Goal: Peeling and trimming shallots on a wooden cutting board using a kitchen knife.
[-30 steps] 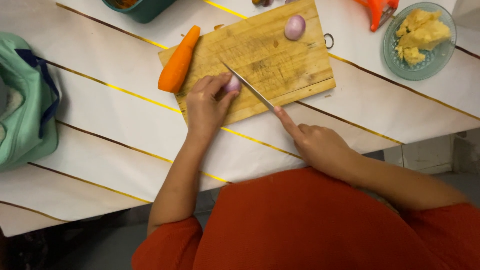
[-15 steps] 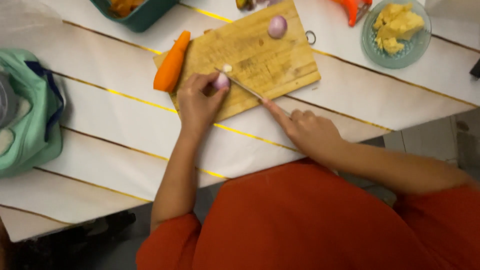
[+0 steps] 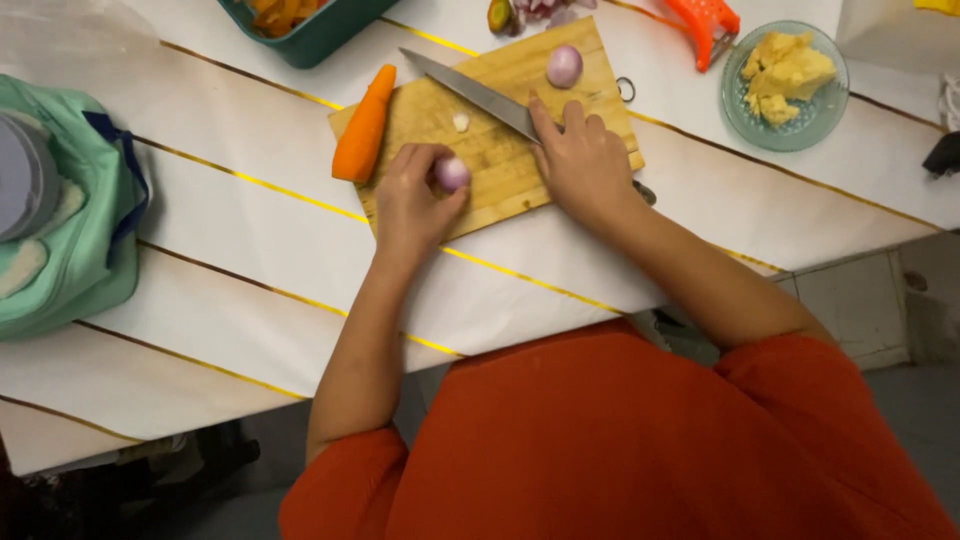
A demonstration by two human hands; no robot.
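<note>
Shallot (image 3: 451,173), pinched in the left hand (image 3: 415,196) on the cutting board (image 3: 500,150); right hand (image 3: 583,160) grips the knife (image 3: 470,91), needing realignment before trimming.

Shallot (image 3: 451,173): small, pinkish-purple, peeled, pinched in my left fingertips at the board's near edge.
Knife (image 3: 480,95): long steel blade flat on the board, tip pointing far-left, my right hand on it.

two shallots (image 3: 564,66), one carrot (image 3: 364,125), one knife (image 3: 470,92)
</note>
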